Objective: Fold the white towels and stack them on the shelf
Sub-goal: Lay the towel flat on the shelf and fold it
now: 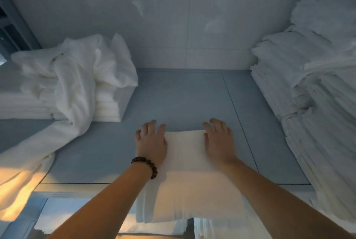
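Your left hand [151, 142] and right hand [219, 142] lie flat, fingers spread, pressing the folded towel [185, 161] onto the shelf [173, 100]; next, probably square it.

Linen storage room or laundry closet, likely hotel or spa housekeeping. Grey-blue shelf [173, 94] set against a plain pale panelled back wall [173, 17]. Tall stack of folded white towels [317, 94] right of the hands, running up past the frame top. Left of the hands a lower folded stack [107, 103] with a loose unfolded towel [73, 88] draped over it. More folded linen [204, 227] on the level below.
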Tool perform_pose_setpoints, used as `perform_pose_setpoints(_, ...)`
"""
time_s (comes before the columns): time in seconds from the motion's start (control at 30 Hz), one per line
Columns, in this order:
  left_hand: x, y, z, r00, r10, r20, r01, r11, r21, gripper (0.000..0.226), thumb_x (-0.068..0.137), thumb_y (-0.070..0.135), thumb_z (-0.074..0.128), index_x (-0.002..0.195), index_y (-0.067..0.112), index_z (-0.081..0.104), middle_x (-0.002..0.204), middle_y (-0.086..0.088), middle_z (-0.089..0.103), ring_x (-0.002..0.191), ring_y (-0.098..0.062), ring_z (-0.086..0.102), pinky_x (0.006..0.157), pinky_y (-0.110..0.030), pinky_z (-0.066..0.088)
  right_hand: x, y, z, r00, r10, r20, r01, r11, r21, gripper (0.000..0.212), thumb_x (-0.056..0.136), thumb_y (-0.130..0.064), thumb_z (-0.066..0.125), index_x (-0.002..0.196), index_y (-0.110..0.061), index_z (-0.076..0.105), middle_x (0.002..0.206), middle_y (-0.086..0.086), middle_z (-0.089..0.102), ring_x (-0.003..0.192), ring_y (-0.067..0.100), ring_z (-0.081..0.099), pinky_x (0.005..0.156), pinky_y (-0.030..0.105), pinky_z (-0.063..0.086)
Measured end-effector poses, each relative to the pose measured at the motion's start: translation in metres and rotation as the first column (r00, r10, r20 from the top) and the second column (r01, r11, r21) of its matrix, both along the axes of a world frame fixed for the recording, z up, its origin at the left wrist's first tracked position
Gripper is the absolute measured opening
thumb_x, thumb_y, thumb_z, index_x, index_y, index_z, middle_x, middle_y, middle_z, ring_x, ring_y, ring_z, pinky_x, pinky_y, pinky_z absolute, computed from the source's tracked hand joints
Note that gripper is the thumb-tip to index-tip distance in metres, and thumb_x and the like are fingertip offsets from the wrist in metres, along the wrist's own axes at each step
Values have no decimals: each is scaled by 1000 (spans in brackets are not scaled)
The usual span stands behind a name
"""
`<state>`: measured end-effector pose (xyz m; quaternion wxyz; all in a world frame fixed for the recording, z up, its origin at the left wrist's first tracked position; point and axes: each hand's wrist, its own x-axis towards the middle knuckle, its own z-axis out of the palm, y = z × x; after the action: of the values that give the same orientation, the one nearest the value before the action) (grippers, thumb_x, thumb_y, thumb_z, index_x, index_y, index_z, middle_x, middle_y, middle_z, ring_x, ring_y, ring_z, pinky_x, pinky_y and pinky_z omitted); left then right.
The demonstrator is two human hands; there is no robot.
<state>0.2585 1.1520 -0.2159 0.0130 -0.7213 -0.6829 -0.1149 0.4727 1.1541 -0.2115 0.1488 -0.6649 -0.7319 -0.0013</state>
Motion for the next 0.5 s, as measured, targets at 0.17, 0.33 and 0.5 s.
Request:
perform_pose_setpoints(0.17, 31, -30, -17, 984, -156, 85, 169, 969, -179, 54, 96, 41, 19, 148, 35, 6, 158, 4, -10, 144, -19, -16, 113, -43, -15, -41, -27, -14, 981, 190, 35, -175, 949, -261, 52, 96, -41, 21, 148, -34, 17, 159, -6, 6, 146, 16, -8, 116, 53, -8)
perform_pose_setpoints(0.33, 4, -29, -27, 994, -100, -35, 88, 965, -245, 55, 96, 49, 6, 147, 34, -10, 156, 7, -14, 143, -16, -18, 115, -42, -14, -3, -32, -20, 986, 42, 159, 16, 938, -347, 54, 97, -50, 5, 148, -36, -9, 158, -9, -13, 145, 14, -17, 112, 57, -14)
perform_pose_setpoints(0.5, 6, -34, -4, 994, -39, -106, 2, 944, -330, 57, 98, 46, 11, 148, 29, -10, 156, 3, -17, 142, -23, -20, 112, -48, -15, 26, -39, -4, 982, -34, 184, 113, 892, -437, 57, 98, -51, 8, 146, -34, -15, 156, -8, -23, 144, 20, -19, 113, 60, -7)
